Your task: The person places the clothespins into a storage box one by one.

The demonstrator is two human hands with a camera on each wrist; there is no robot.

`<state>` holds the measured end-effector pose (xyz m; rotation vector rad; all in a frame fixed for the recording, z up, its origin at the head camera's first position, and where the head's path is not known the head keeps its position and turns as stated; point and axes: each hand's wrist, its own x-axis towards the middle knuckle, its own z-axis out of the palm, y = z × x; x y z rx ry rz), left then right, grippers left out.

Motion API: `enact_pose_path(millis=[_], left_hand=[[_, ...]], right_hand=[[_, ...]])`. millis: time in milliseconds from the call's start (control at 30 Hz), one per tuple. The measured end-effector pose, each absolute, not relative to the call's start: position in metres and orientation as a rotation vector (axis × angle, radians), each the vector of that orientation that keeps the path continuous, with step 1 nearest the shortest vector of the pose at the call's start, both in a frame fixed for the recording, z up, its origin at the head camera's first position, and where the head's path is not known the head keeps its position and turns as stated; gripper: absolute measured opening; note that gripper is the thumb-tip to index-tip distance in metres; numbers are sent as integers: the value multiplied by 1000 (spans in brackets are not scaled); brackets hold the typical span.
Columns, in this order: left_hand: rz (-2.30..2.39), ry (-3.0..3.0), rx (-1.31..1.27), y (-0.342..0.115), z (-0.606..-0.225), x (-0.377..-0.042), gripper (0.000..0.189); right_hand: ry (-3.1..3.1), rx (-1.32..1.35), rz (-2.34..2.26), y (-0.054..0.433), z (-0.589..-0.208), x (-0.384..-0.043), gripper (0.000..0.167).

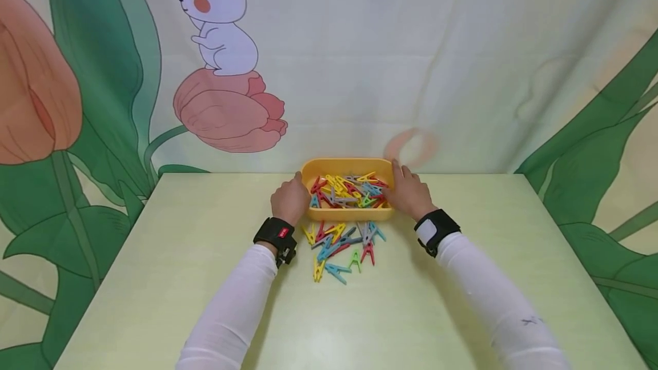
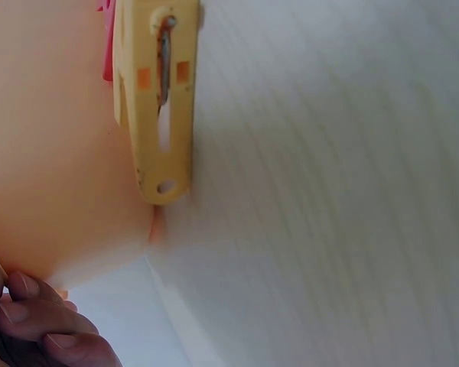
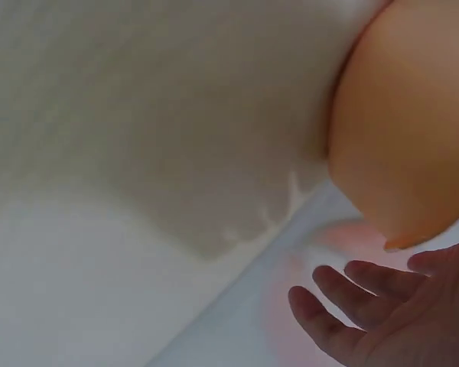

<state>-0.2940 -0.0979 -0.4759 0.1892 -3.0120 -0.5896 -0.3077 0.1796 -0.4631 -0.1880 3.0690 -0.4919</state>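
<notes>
A yellow plastic basket [image 1: 349, 214] stands near the table's far edge, holding many small clothespins [image 1: 354, 190] in red, yellow, blue, grey and green. My left hand [image 1: 291, 198] grips its left end; in the left wrist view curled fingers [image 2: 42, 317] show beside the basket wall [image 2: 61, 176]. My right hand [image 1: 413, 194] holds the right end, thumb over the rim. In the right wrist view several fingers [image 3: 359, 298] spread away from the basket wall [image 3: 405, 115]. Several loose clothespins [image 1: 336, 247] lie on the table right before the basket.
The pale table [image 1: 205, 278] reaches back to a hanging cloth [image 1: 349, 73] printed with a rabbit and tulips, close behind the basket. One yellow clothespin [image 2: 164, 130] lies beside the basket wall in the left wrist view.
</notes>
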Motion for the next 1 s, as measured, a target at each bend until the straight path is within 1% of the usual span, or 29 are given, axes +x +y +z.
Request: enact_pose_path(millis=[200, 367, 600, 833, 1000], left_hand=[[-567, -2991, 216, -98, -475, -296, 52], [-570, -3001, 210, -96, -476, -296, 52], [-562, -2998, 225, -95, -473, -294, 49], [-584, -3019, 206, -95, -469, -293, 50], [-635, -2990, 160, -103, -474, -291, 50]], right_hand=[[3106, -121, -524, 181, -474, -309, 62], [3121, -34, -652, 180, -479, -304, 58], [3125, 52, -782, 178, -478, -302, 57], [3118, 120, -709, 178, -475, -305, 60], [3122, 129, -693, 177, -477, -306, 61]])
